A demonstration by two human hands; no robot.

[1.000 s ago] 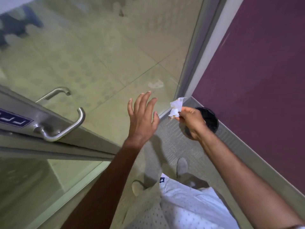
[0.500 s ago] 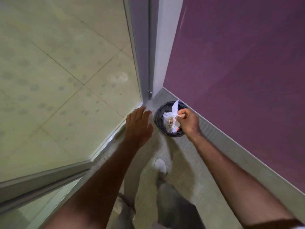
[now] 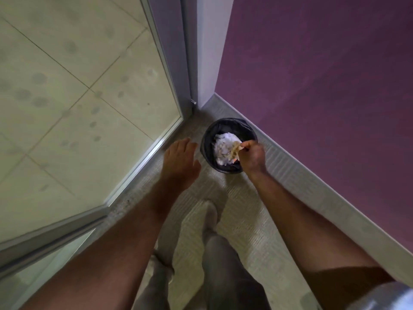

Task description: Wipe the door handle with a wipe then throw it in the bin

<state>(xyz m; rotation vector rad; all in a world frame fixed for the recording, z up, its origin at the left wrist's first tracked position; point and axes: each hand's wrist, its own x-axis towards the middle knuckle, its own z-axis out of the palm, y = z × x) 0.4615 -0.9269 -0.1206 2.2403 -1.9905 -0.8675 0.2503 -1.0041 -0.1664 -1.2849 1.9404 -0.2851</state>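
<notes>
A: Where is the wipe (image 3: 235, 149)?

B: Pinched in the right hand (image 3: 252, 156), just over the round black bin (image 3: 228, 145). The bin sits on the floor in the corner, by the purple wall (image 3: 324, 74).

A: Which way does the wipe point?

B: It is crumpled and blurry. It sticks out from the fingertips toward the glass door (image 3: 78, 97), over the white papers (image 3: 223, 146) in the bin.

A: And the left hand (image 3: 180, 162)?

B: Fingers spread flat, holding nothing, beside the bin.

A: Any words to read?

B: I can see 0.
</notes>
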